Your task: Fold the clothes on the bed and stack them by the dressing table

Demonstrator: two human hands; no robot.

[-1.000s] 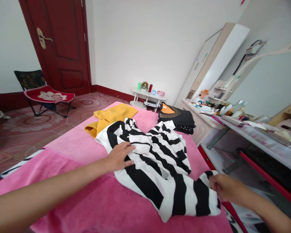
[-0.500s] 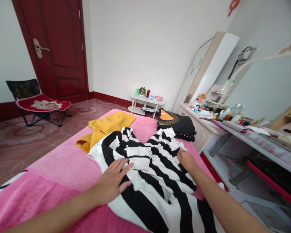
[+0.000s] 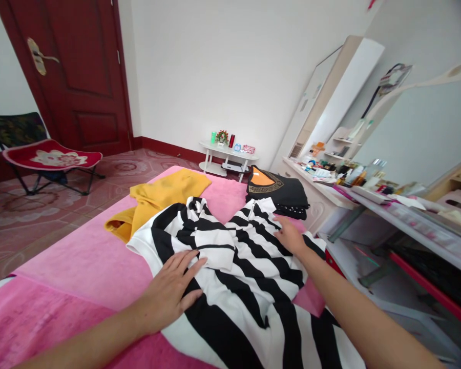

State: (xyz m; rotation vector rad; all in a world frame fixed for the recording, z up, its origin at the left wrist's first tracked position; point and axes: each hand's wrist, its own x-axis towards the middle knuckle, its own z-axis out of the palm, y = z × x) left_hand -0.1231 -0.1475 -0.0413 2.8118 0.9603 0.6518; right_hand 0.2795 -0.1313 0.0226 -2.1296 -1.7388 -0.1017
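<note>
Far left, a folding chair (image 3: pixel 54 154) with a red, flower-patterned seat stands by the dark red door (image 3: pixel 88 77). Coming across, here's the pink cover (image 3: pixel 80 266), spread wide, and on it a yellow garment (image 3: pixel 169 192), one part of it folded out toward the chair side. Just nearer, the left hand (image 3: pixel 172 287): palm down, fingers reaching forward, thumb well out to the side, lying over the edge of the striped garment (image 3: pixel 249 297). No grip there at all; it's resting, released, with its fingertips right by a folded white-and-black flap.

That striped piece takes the middle, black and white bands running across the pink cover, its near end cut off by the bottom of the view. Behind it, against the wall, a low white stand (image 3: pixel 226 151) carries a small plant (image 3: pixel 222 137) and a few little items.

On to the right hand (image 3: pixel 290 237): fingers curled inward, at the garment's right-hand side. Whether they're pinching cloth, I can't tell. Just beyond it sits a stack of dark folded clothes (image 3: pixel 280 192), orange showing at a neckline, and farthest right, a crowded dressing table (image 3: pixel 341 192).
</note>
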